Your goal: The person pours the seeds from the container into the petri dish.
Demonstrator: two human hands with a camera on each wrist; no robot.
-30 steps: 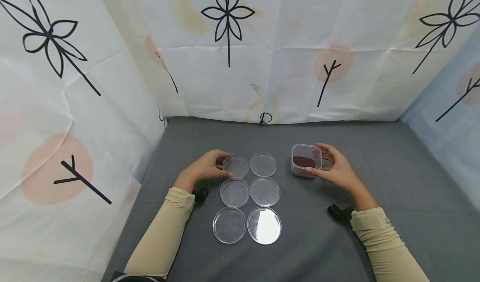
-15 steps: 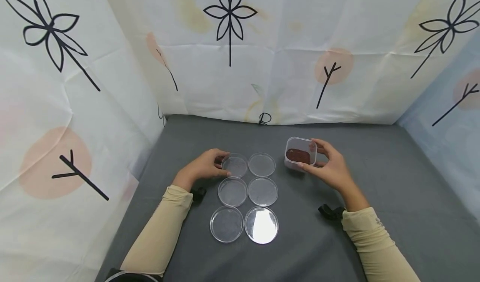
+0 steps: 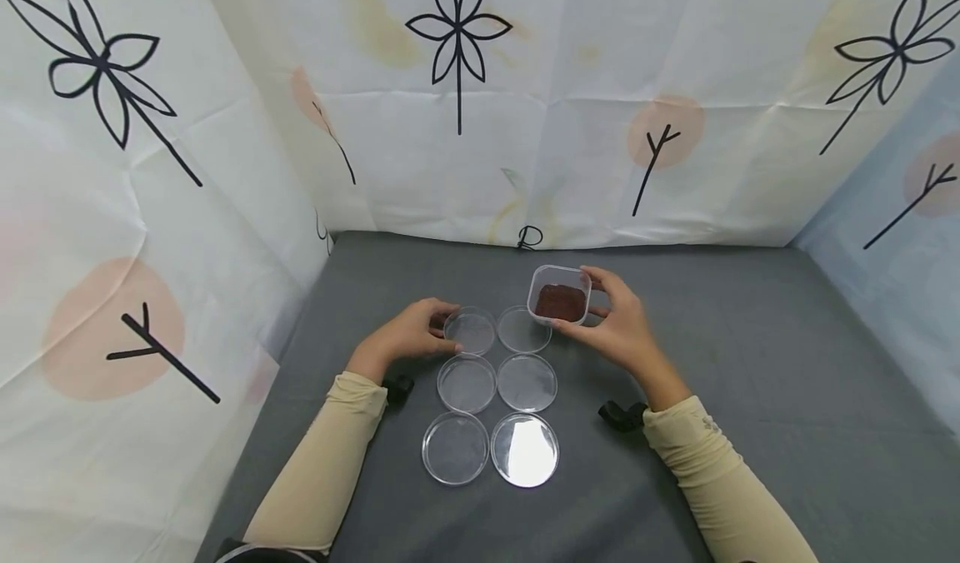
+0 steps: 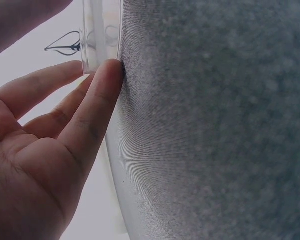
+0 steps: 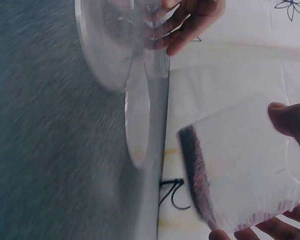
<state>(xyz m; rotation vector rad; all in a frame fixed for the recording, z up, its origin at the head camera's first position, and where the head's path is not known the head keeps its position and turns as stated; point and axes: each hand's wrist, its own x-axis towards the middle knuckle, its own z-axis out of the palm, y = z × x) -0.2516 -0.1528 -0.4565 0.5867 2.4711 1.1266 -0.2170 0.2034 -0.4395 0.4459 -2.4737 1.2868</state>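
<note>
In the head view, my left hand [image 3: 405, 331] holds the rim of the far-left petri dish [image 3: 472, 330] between thumb and fingers; that dish lies on the grey cloth. The left wrist view has my fingertips right at the edge of a clear dish [image 4: 102, 35]. My right hand [image 3: 624, 321] grips a clear, square plastic tub [image 5: 245, 160] by its sides. A layer of reddish-brown, grainy material [image 3: 561, 303] covers its bottom. Lifted and tipped slightly, the tub overlaps the far-right petri dish [image 3: 525, 340] in the head view.
Several more clear petri dishes stand in two columns toward me, among them the middle-left dish [image 3: 467, 383], the middle-right dish [image 3: 527, 383] and the near-left dish [image 3: 455, 448]. Glare lies on the near-right dish [image 3: 524, 450]. Patterned white cloth [image 3: 570, 163] walls the grey table [image 3: 750, 330].
My right hand has raised the tub and carried it left, from beside the dishes to over the far-right dish. My left hand stays at the far-left dish.
</note>
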